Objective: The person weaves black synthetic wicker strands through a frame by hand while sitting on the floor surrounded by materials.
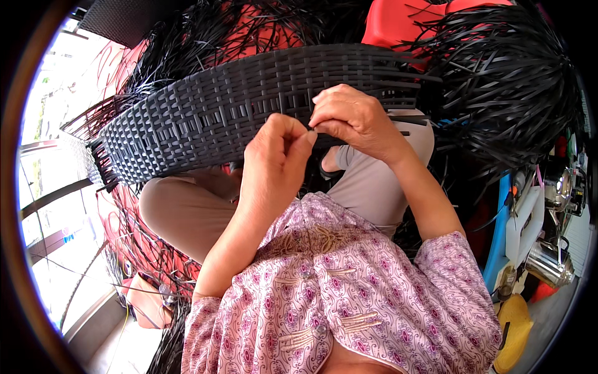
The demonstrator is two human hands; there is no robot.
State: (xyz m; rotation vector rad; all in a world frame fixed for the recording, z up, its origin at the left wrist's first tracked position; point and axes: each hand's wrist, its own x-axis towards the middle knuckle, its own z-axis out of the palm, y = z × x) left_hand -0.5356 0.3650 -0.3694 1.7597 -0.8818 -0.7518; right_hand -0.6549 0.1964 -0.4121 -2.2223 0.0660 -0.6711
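My left hand (pixel 274 159) and my right hand (pixel 361 121) meet fingertip to fingertip in front of me. Both are closed in a pinch. Something tiny sits between the tips, too small to name. Just behind them a curved panel (pixel 187 118) woven from flat dark grey strips lies across my bent legs. Loose strip ends (pixel 398 93) stick out at its right side, close to my right hand. A few upright strips show wider gaps along the panel's middle.
A thick bundle of loose black strips (pixel 498 81) spills at the right. A red plastic seat (pixel 392 25) stands at the back, and more strips tangle over the red floor covering (pixel 137 230) at left. A shiny metal flask (pixel 548 265) and a yellow object (pixel 514 330) are at lower right.
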